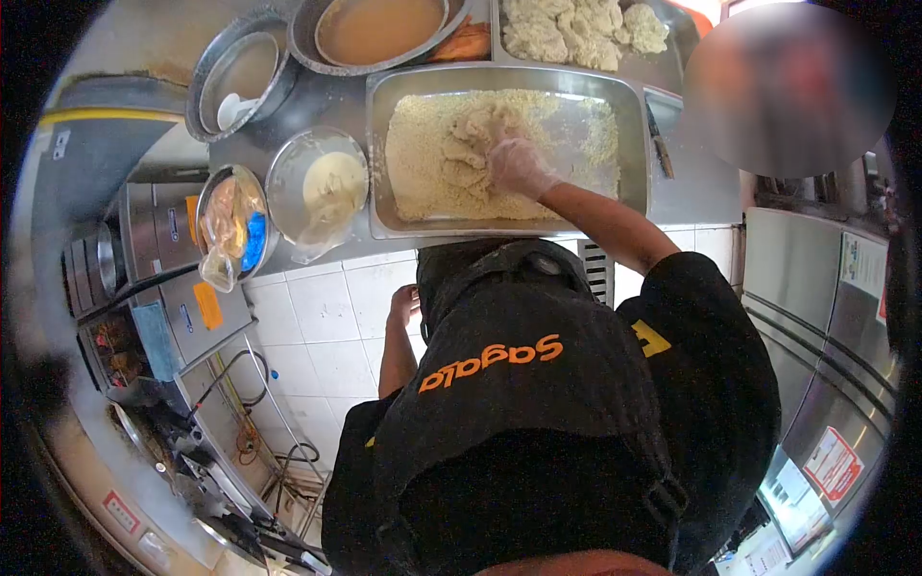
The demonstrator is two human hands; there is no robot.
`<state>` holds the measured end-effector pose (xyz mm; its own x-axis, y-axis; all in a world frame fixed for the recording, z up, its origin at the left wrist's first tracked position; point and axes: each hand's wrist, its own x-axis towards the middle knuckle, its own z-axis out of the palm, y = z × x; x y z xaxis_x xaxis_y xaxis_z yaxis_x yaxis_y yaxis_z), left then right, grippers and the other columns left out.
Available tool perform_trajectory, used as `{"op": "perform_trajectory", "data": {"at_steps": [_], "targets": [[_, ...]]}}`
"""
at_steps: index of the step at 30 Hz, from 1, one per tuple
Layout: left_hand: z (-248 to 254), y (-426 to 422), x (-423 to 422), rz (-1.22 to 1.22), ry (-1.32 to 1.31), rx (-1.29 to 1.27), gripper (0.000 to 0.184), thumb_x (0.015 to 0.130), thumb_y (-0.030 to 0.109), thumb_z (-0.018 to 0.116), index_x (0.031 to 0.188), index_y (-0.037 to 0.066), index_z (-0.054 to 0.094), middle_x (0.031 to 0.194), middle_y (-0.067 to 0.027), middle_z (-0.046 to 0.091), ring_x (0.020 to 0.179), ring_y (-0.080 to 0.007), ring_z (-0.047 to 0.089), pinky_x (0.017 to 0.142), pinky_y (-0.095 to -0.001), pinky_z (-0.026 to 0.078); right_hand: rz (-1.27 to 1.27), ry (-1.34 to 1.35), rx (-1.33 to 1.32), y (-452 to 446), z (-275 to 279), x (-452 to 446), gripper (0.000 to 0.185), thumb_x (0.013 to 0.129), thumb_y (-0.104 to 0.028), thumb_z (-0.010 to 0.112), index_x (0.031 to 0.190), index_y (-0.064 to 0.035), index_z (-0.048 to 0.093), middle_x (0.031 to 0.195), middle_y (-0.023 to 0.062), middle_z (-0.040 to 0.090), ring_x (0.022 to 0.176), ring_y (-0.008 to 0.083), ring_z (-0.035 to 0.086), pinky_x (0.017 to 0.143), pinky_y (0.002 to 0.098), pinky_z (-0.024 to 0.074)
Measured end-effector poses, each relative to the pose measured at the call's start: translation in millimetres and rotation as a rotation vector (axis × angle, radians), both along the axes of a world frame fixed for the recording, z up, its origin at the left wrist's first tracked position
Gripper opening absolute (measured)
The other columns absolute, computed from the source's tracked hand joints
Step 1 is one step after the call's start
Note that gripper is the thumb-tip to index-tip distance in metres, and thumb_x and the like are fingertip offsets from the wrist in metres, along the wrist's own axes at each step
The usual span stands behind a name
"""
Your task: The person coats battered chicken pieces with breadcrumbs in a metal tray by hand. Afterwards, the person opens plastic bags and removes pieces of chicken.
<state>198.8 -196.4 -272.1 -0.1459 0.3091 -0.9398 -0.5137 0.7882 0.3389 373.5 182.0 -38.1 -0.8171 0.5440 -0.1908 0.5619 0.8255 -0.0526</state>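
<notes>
My right hand [521, 167], in a clear plastic glove, reaches into a deep metal tray [638, 144] of pale flour-like crumbs [423, 173]. Its fingers curl onto a lumpy crumb-coated piece [477, 130]; crumbs and the glove partly hide the fingertips. Down beside the black apron [509, 394] hangs my left hand [404, 303], its fingers loosely bent and partly hidden, with nothing visible in them.
Left of the tray stand a bowl of pale batter [336, 182], a bowl holding plastic bags [230, 211] and a pot with a white ladle [235, 110]. Behind are a basin of brown liquid [379, 29] and a tray of coated pieces [576, 34]. A knife [660, 144] lies at right.
</notes>
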Motion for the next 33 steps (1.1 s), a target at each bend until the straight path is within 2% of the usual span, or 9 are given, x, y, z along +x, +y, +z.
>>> {"op": "perform_trajectory", "data": {"at_steps": [2,8,11,14,15,20,26,29,33], "targets": [[-9.0,-1.6,-0.4,-0.046,-0.007,0.019,0.021,0.082,0.026,0.044,0.094,0.015,0.057,0.087,0.0031,0.055,0.081,-0.0127,0.05,0.074,-0.0348,0.041,0.054,0.158,0.109,4.6,-19.0,4.4,0.054,0.073,-0.018,0.05,0.125,-0.0072,0.039,0.123,0.0353,0.031,0.097,0.04,0.052,0.096,0.0419,0.0322],[39.3,11.7,11.2,-0.158,0.108,-0.075,0.021,0.083,0.025,0.043,0.094,0.014,0.057,0.088,0.0032,0.054,0.082,-0.0138,0.05,0.074,-0.0344,0.041,-0.013,-0.041,-0.109,26.8,-32.8,1.3,0.06,0.068,-0.018,0.054,0.126,-0.0091,0.039,0.116,0.0258,0.045,0.091,0.034,0.055,0.082,0.0398,0.0438],[39.3,8.7,10.7,-0.054,0.07,-0.026,0.021,0.084,0.024,0.043,0.098,0.014,0.055,0.089,0.0022,0.055,0.083,-0.0148,0.051,0.074,-0.0351,0.041,-0.133,0.133,-0.355,29.3,31.9,2.0,0.055,0.067,-0.021,0.057,0.119,-0.0083,0.047,0.099,0.0222,0.056,0.09,0.0294,0.056,0.079,0.0375,0.0445],[-18.8,-15.0,-5.7,0.036,-0.045,0.08,0.023,0.084,0.024,0.042,0.102,0.014,0.053,0.089,0.001,0.055,0.083,-0.0152,0.051,0.075,-0.036,0.042,-0.211,0.257,-0.617,44.9,46.9,19.0,0.045,0.069,-0.023,0.056,0.109,-0.0037,0.053,0.091,0.0181,0.06,0.089,0.0255,0.057,0.077,0.0346,0.0446],[4.1,-2.9,2.6,0.009,0.035,-0.021,0.024,0.084,0.024,0.042,0.103,0.014,0.052,0.09,-0.0002,0.055,0.084,-0.016,0.051,0.075,-0.037,0.042,-0.189,0.288,-0.692,49.8,51.3,28.7,0.043,0.07,-0.024,0.056,0.107,-0.0027,0.055,0.091,0.0169,0.061,0.089,0.0247,0.057,0.077,0.0339,0.0444],[16.3,-7.1,8.9,-0.042,0.04,-0.028,0.025,0.083,0.028,0.044,0.102,0.014,0.052,0.09,0.0005,0.055,0.083,-0.0154,0.052,0.075,-0.0364,0.041,0.019,0.463,-0.889,70.0,10.6,95.8,0.038,0.079,-0.031,0.047,0.105,-0.0047,0.057,0.101,0.0134,0.06,0.097,0.023,0.055,0.086,0.0332,0.04],[-13.3,-17.0,13.6,-0.009,0.014,0.01,0.024,0.079,0.029,0.048,0.096,0.014,0.057,0.083,0.0025,0.053,0.076,-0.0149,0.049,0.07,-0.0342,0.04,0.105,0.176,-0.591,69.3,12.3,145.1,0.036,0.085,-0.03,0.039,0.106,-0.0081,0.058,0.108,0.01,0.057,0.104,0.0261,0.051,0.094,0.0343,0.0333],[35.9,4.3,13.4,-0.37,0.176,-0.006,0.026,0.079,0.029,0.047,0.099,0.014,0.057,0.087,0.0012,0.053,0.08,-0.0151,0.049,0.071,-0.0356,0.04,-0.001,0.283,-0.725,78.5,11.3,171.3,0.035,0.086,-0.028,0.038,0.11,-0.0092,0.056,0.113,0.0093,0.055,0.107,0.0279,0.048,0.095,0.0359,0.0326],[33.0,9.7,14.5,-0.141,0.071,-0.04,0.028,0.081,0.028,0.044,0.103,0.013,0.054,0.096,-0.0005,0.054,0.092,-0.0183,0.048,0.078,-0.0376,0.039,-0.113,0.325,-0.807,87.2,77.1,175.6,0.041,0.085,-0.035,0.041,0.115,-0.0086,0.052,0.119,0.0109,0.049,0.114,0.0269,0.041,0.096,0.0393,0.0306]]}}
